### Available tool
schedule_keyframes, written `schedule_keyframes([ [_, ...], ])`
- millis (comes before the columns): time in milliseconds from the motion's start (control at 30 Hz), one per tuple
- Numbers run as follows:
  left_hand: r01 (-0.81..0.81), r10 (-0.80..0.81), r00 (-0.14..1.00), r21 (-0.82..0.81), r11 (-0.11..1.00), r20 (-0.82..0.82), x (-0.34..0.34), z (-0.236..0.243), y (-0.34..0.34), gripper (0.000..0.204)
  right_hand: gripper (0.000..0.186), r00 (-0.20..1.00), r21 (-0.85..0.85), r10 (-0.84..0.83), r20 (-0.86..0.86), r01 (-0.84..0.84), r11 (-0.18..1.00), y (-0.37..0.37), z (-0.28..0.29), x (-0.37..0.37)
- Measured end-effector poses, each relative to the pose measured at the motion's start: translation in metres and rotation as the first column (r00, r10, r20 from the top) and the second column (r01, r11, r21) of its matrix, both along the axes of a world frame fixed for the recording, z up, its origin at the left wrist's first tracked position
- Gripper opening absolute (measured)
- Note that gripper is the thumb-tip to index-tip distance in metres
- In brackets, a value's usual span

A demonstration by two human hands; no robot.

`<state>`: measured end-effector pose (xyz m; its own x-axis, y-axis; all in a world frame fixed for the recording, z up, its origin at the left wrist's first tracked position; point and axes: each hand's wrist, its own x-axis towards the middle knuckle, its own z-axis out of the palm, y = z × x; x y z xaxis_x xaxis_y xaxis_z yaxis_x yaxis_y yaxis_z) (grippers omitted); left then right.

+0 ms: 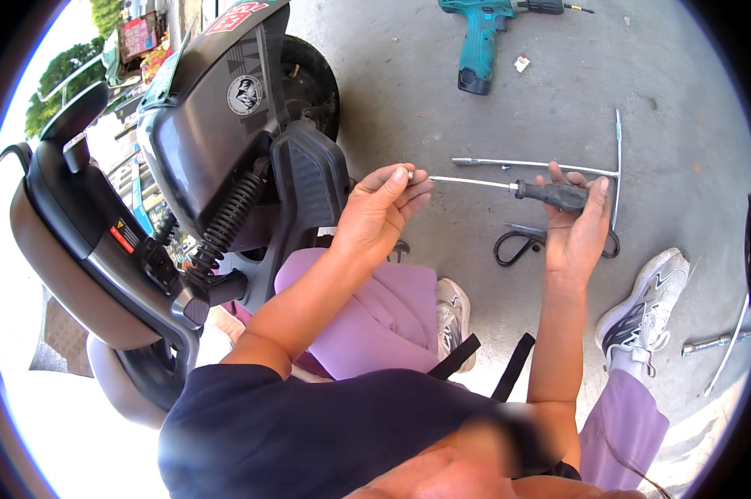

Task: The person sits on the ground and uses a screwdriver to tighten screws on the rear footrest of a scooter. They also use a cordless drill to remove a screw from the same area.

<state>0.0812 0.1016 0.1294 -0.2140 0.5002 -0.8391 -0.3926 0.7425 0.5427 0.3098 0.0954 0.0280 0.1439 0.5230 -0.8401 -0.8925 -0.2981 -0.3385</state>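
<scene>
Between the thumb and fingers of my left hand (369,214) is a small metal screw (410,175), mostly covered by the fingertips. My right hand (573,237) grips the dark handle of a screwdriver (550,195). Its long thin shaft points left, with the tip beside my left fingers, close to the screw; I cannot tell whether they touch. Both hands are above the floor, to the right of a grey electric scooter (201,158). The scooter's ribbed black footrest (311,179) is just left of my left hand.
A T-handle socket wrench (617,137) and a black looped tool (500,252) lie on the concrete below my right hand. Farther off is a teal cordless drill (478,50). Another metal tool (712,343) lies at the right edge, past my shoe (646,299).
</scene>
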Motion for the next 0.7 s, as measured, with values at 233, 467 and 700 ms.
schedule_keyframes([
  [233, -0.089, 0.089, 0.996, -0.003, 0.996, -0.006, -0.001, 0.002, 0.004, 0.017, 0.03, 0.997, 0.089, -0.003, 0.079, -0.004, 0.996, 0.009, 0.007, -0.017],
  [467, -0.162, 0.161, 0.987, 0.059, 0.985, 0.016, -0.003, 0.0, 0.004, 0.016, 0.03, 0.995, 0.096, -0.028, 0.1, 0.019, 0.995, 0.011, 0.015, -0.028],
  [700, -0.214, 0.211, 0.976, 0.071, 0.974, 0.05, -0.004, 0.0, 0.005, 0.021, 0.028, 0.996, 0.104, -0.023, 0.085, 0.014, 0.994, 0.01, 0.019, -0.031],
])
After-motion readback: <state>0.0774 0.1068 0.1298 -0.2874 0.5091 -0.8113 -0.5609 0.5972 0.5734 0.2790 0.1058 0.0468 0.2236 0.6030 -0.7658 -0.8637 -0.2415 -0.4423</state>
